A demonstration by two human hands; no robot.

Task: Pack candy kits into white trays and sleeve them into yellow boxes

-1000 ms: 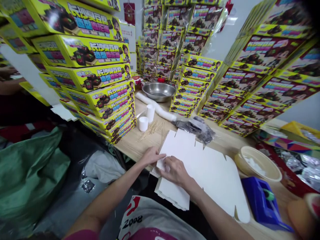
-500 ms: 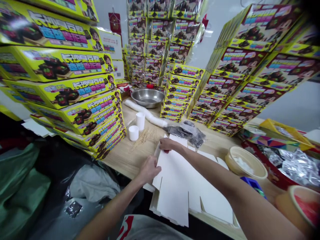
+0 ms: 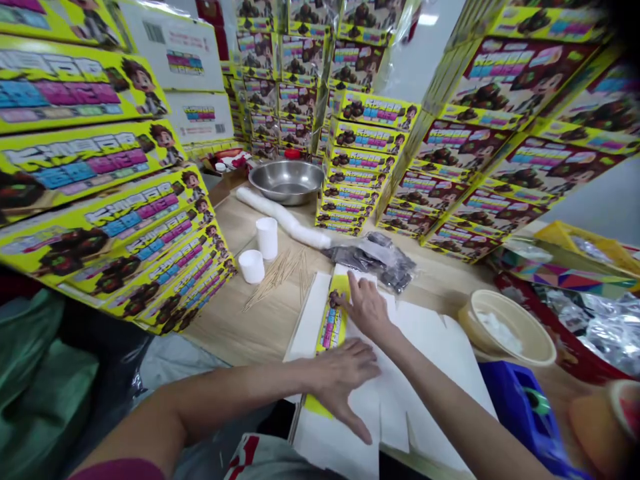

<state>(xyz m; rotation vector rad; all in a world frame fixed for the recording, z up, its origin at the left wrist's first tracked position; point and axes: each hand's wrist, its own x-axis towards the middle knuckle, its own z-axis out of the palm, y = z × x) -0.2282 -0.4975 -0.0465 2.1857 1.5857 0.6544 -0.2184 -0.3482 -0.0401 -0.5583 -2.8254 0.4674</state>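
Observation:
A flat cardboard box blank (image 3: 420, 363) lies white side up on a stack at the table's front edge. One strip of it is folded over, showing a yellow printed panel (image 3: 330, 327). My left hand (image 3: 347, 370) is spread flat across the near part of that strip, thumb pointing toward me. Farther up, my right hand (image 3: 367, 303) presses on the blank beside the printed panel, fingers stretched out. Neither hand grips anything. Just beyond are loose wooden sticks (image 3: 275, 277) and two white cups (image 3: 267, 238).
Stacked yellow boxes rise at the left (image 3: 135, 247), middle (image 3: 360, 160) and right (image 3: 465, 133). Behind the sticks are a steel basin (image 3: 287, 180) and a white plastic roll (image 3: 280, 217). Dark packets (image 3: 380, 260), a beige bowl (image 3: 510, 327) and a blue tape dispenser (image 3: 523, 413) are farther right.
A strip of the blank has folded over, exposing its yellow print. My left hand has gone from a closed grip at the edge to lying flat; my right hand has moved right and opened.

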